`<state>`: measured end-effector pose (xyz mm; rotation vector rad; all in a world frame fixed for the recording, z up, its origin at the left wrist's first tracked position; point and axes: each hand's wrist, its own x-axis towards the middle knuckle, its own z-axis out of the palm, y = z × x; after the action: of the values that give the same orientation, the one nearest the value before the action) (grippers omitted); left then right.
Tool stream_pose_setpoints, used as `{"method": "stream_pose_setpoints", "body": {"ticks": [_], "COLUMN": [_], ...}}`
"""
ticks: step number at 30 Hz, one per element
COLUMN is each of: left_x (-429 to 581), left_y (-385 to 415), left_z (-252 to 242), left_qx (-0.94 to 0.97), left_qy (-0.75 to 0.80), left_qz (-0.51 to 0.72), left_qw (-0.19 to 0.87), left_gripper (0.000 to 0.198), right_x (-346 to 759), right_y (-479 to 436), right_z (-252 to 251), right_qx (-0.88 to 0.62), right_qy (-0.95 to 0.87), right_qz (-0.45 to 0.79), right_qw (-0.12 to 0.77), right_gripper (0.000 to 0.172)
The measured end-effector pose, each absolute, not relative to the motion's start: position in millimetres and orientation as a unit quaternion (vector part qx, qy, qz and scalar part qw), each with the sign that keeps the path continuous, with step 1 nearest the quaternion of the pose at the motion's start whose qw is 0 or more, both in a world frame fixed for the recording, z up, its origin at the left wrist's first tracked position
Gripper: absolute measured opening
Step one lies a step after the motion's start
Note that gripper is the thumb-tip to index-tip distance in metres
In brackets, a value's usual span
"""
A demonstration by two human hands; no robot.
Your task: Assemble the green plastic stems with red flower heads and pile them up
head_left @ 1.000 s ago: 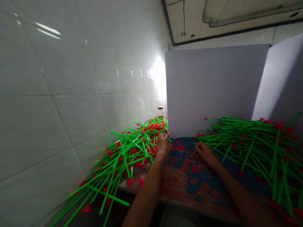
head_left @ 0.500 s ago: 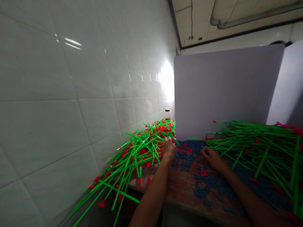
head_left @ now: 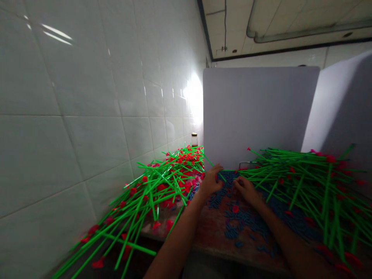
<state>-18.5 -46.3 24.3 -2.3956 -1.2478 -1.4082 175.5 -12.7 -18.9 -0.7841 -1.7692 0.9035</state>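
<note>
My left hand (head_left: 210,181) sits at the right edge of a heap of long green sticks with red flower-shaped heads (head_left: 165,190), and one thin green stick (head_left: 221,177) runs close past its fingertips. My right hand (head_left: 245,190) rests a short way to the right, its fingers curled down among small blue pieces (head_left: 232,182). Those pieces lie scattered over a worn wooden table (head_left: 213,236). A second heap of green sticks with red heads (head_left: 314,186) spreads to the right of that hand. Whatever the fingers of either hand may hold is hidden.
A white tiled wall (head_left: 72,116) rises along the left of the table. White panels (head_left: 255,116) stand behind and to the right of the heaps. A small glass jar (head_left: 194,139) stands at the far end by the wall. Sticks overhang the table's front edge.
My left hand has moved right and closer to my right hand, and a stick now lies by its fingers. The view has shifted slightly left.
</note>
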Motion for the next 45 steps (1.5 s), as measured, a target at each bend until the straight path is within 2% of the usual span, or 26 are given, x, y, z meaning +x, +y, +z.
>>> {"method": "stream_pose_setpoints", "body": {"ticks": [2, 4, 8, 16, 26, 35, 45], "left_x": [-17.1, -17.4, -18.8, -10.0, -6.2, -10.1, -0.6], "left_y": [-43.2, -41.4, -44.8, -53.9, -52.6, -51.1, -47.7], "left_z": [23.6, 25.1, 31.7, 35.9, 32.4, 25.9, 24.4], "left_qx": [-0.798, -0.798, -0.806, -0.804, -0.81, -0.812, -0.802], "left_qy": [-0.394, -0.4, -0.443, -0.472, -0.45, -0.432, -0.408], "left_qz": [-0.454, -0.449, -0.387, -0.338, -0.361, -0.39, -0.435], "left_qw": [0.044, 0.043, 0.063, 0.125, 0.105, 0.033, 0.02], "left_gripper": [0.051, 0.038, 0.027, 0.027, 0.026, 0.026, 0.027], "right_x": [173.0, 171.8, 172.7, 174.7, 176.0, 176.2, 179.7], "right_y": [-11.8, -11.6, -15.6, -25.0, -19.6, -20.1, -18.0], "right_z": [-16.2, -12.3, -2.8, 6.2, 3.2, -0.4, 5.1], "right_qx": [-0.304, -0.297, -0.289, -0.243, -0.245, -0.244, -0.235], "right_qy": [-0.683, -0.644, -0.593, -0.517, -0.498, -0.568, -0.489], "right_qz": [0.433, 0.477, 0.512, 0.575, 0.579, 0.535, 0.579], "right_qw": [0.504, 0.519, 0.55, 0.586, 0.598, 0.576, 0.608], "right_gripper": [0.035, 0.039, 0.04, 0.037, 0.037, 0.035, 0.034]}}
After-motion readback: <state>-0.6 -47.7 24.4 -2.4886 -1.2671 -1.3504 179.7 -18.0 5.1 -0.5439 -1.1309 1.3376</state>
